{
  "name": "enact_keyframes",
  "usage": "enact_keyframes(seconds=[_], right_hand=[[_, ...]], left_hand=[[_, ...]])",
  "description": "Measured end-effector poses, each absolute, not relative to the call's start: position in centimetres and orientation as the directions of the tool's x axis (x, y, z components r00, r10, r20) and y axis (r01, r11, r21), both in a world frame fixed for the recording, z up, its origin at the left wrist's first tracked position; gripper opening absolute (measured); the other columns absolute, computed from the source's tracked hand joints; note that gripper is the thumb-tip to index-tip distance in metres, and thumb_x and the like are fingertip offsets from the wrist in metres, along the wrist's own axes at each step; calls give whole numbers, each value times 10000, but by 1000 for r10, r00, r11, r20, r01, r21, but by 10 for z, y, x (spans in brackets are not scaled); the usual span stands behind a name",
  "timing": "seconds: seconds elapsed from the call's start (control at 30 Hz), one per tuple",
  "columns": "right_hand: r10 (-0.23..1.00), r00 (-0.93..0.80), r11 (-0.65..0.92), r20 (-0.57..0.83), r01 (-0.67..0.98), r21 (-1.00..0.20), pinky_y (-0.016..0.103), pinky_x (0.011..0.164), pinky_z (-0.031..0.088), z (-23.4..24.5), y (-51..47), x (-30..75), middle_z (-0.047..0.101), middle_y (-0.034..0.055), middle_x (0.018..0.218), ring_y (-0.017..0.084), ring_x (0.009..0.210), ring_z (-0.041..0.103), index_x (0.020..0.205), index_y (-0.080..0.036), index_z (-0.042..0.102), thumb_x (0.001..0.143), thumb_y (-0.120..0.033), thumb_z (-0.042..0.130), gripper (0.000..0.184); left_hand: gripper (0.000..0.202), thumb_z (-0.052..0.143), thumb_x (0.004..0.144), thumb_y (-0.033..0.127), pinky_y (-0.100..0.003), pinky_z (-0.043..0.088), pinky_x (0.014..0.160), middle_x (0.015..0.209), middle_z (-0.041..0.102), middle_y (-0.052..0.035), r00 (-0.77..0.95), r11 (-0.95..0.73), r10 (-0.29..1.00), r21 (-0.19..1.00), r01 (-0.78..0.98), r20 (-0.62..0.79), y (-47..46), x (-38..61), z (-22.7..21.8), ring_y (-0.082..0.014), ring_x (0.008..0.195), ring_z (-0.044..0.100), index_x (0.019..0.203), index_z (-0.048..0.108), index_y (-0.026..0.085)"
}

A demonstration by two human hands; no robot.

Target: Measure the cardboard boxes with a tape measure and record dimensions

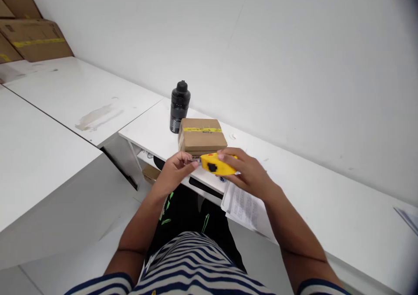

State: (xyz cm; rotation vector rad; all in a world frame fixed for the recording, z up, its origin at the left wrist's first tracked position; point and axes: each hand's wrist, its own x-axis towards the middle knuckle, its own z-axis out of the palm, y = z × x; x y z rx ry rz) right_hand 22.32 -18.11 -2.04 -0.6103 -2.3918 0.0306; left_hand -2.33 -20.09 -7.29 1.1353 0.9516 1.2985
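Note:
My right hand (251, 173) is closed around a yellow box cutter (216, 163) with a black slider, held just in front of a small cardboard box (201, 137) sealed with yellow tape. My left hand (174, 169) pinches the cutter's metal tip at its left end, fingers pressed together. The box stands on the white table (326, 199) near its front edge. A printed paper sheet (243, 208) lies under my right wrist and hangs over the table edge.
A black water bottle (179, 106) stands just behind the box to the left. More white tables (65, 99) stretch to the left, with stacked cardboard cartons (29, 33) in the far left corner. A white wall runs behind. Another paper (408, 218) lies at the right edge.

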Motion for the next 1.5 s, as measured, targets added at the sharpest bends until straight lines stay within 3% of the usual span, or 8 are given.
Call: enact_keyframes(seconds=[0.13, 0.23, 0.37, 0.57, 0.83, 1.0, 1.17, 1.5], right_hand=[[677, -455, 723, 578, 560, -406, 464, 954, 548, -14, -139, 271, 644, 93, 1279, 280, 1153, 624, 1394, -323, 533, 854, -395, 715, 574], [895, -279, 447, 349, 578, -683, 481, 974, 537, -21, -93, 305, 608, 85, 1358, 279, 1134, 642, 1415, -307, 534, 817, -464, 732, 650], [947, -258, 299, 192, 487, -821, 489, 1013, 508, -33, -56, 306, 544, 92, 1440, 285, 1174, 618, 1432, -277, 522, 773, -477, 750, 725], [884, -340, 464, 322, 547, -697, 504, 1119, 394, -36, -52, 270, 518, 70, 1458, 290, 1330, 486, 1405, -313, 530, 829, -453, 671, 610], [860, -343, 511, 378, 582, -633, 487, 992, 498, -48, -50, 277, 512, 110, 1439, 302, 1263, 534, 1434, -276, 464, 863, -500, 610, 630], [786, -289, 577, 547, 659, -481, 438, 854, 552, -31, -98, 272, 612, 109, 1331, 287, 1100, 629, 1373, -271, 531, 860, -530, 641, 585], [648, -225, 616, 727, 716, -328, 405, 746, 589, -28, -174, 247, 697, 119, 1130, 278, 980, 678, 1266, -246, 585, 836, -527, 680, 523], [760, -57, 393, 648, 834, -387, 354, 624, 567, -50, -183, 179, 656, 129, 1080, 259, 886, 670, 1223, -233, 617, 922, -446, 539, 376]], left_hand=[[360, 740, 738, 480, -230, 433, 645, 642, 552, 23, -82, -72, 995, 974, -214, 55, -160, -69, -68, -92, 618, 517, 675, 558, 176], [355, 728, 705, 476, -232, 412, 595, 660, 516, 25, -125, -5, 992, 987, -161, -15, -120, -94, -68, -94, 597, 508, 680, 540, 175], [383, 623, 755, 538, -261, 404, 596, 669, 496, 18, -38, 95, 995, 994, 45, -93, -90, -86, -65, -119, 597, 508, 665, 486, 192], [420, 587, 795, 571, -284, 308, 591, 633, 458, 28, -77, -36, 994, 875, 482, 84, -86, -44, -65, -146, 611, 432, 671, 391, 221], [365, 497, 870, 467, -286, 319, 614, 627, 453, 28, -19, -113, 989, 827, 551, 148, -87, -48, -64, -146, 636, 447, 632, 398, 209], [286, 491, 898, 433, -268, 374, 598, 651, 508, 29, -16, -182, 977, 865, 467, 214, -101, -57, -31, -130, 602, 464, 721, 461, 210], [246, 411, 971, 441, -288, 438, 688, 829, 609, -19, 117, -369, 923, 760, 535, 365, -82, -44, 20, -158, 722, 570, 910, 503, 222], [357, 436, 928, 459, -473, 423, 932, 1187, 641, -238, 162, -179, 984, 450, 875, 77, -1, 23, -13, -378, 1135, 590, 1055, 572, 154]])
